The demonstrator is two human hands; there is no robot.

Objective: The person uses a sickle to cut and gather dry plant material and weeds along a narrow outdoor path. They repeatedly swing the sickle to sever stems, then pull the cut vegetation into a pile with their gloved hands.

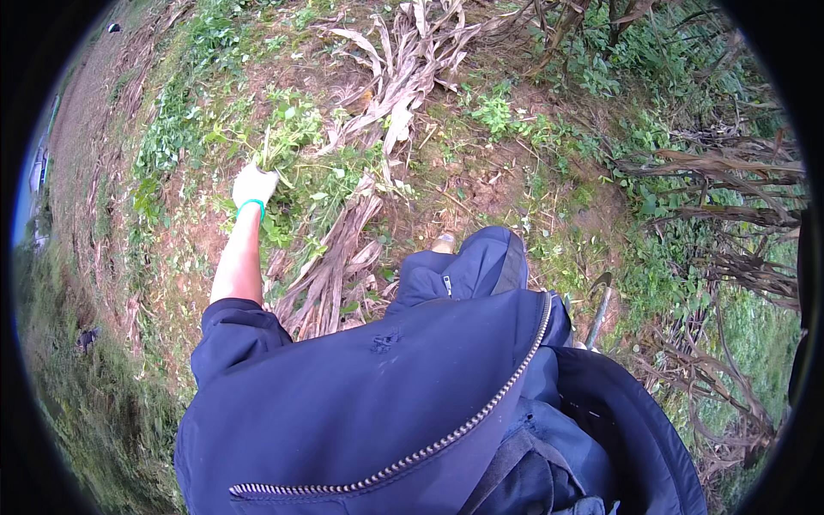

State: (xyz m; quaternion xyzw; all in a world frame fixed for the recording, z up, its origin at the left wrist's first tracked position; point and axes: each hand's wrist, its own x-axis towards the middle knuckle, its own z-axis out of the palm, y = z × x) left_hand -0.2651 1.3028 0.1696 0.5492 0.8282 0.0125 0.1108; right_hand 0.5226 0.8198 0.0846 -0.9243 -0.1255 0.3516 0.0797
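My left hand, in a white glove with a green cuff, reaches out ahead to the left. It is closed around a bunch of uprooted or cut green weeds, whose leaves spread beyond the fingers. Low at my right side, a sickle with a curved blade points away from me. Only a pale sliver of my right hand shows at the sickle's lower end; the jacket hides the rest of it.
Dry corn stalks and leaves lie in a heap before me, with another dry heap farther out. Standing dry stalks line the right side among green vines. One shoe rests on bare soil and low weeds.
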